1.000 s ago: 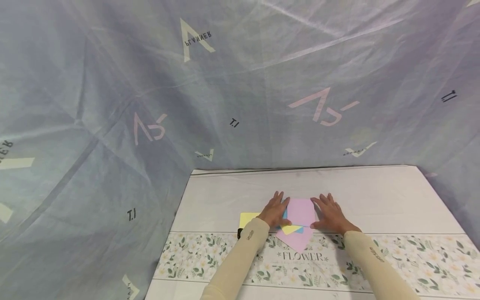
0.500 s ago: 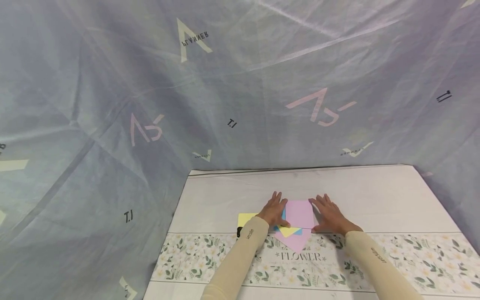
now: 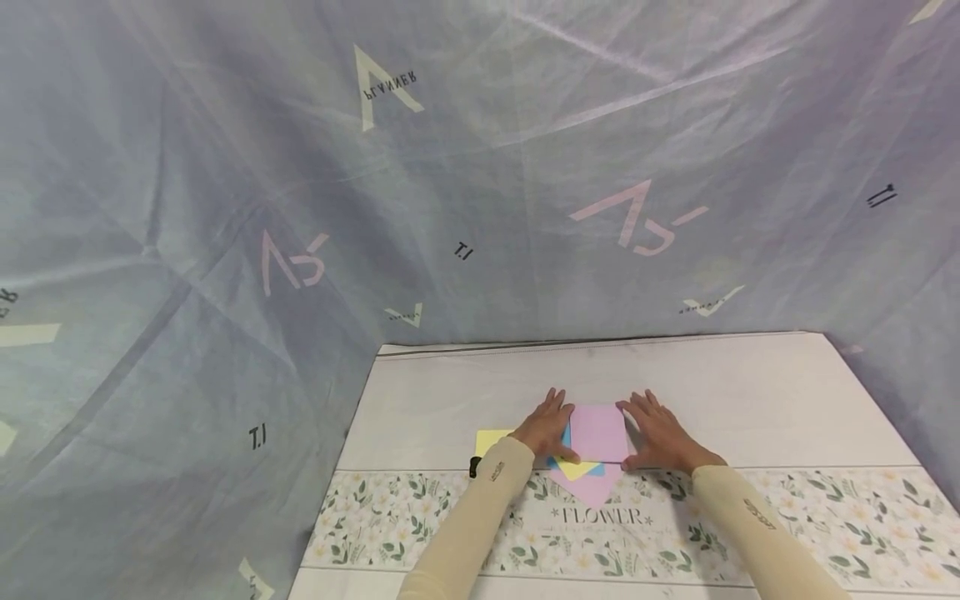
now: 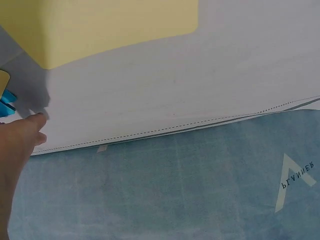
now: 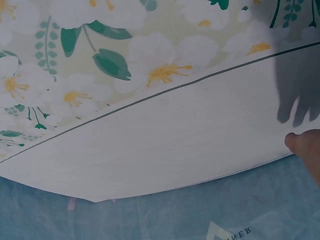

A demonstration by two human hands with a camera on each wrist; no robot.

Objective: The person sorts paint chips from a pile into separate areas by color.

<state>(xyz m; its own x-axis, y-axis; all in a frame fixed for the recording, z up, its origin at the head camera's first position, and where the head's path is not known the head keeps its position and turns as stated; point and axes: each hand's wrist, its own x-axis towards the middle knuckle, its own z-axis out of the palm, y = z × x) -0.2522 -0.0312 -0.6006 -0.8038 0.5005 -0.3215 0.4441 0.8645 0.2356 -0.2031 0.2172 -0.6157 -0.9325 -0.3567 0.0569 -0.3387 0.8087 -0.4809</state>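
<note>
A square pink sheet of paper [image 3: 597, 433] lies between my two hands in the head view. My left hand [image 3: 545, 427] holds its left side, forefinger at the upper corner and thumb at the lower one. On the opposite side my right hand [image 3: 658, 433] holds the sheet likewise, its other fingers spread. Under the square, a yellow sheet [image 3: 577, 470], a blue sheet [image 3: 599, 471] and another pink sheet [image 3: 597, 493] stick out towards me. In the left wrist view, bent blue paper [image 4: 7, 106] shows beside the left fingers. The right wrist view catches just a thumb [image 5: 300, 143].
Left of the stack lies a yellow sheet [image 3: 491, 438], partly behind the left forearm, with a small black object [image 3: 474, 467] by it. A white cloth [image 3: 757, 400] with a floral band covers the table. Grey-blue fabric [image 3: 480, 167] hangs behind and at both sides.
The head view has shifted slightly. Both hands stay at the sides of the pink square with little movement, and the right thumb remains close to its lower corner.
</note>
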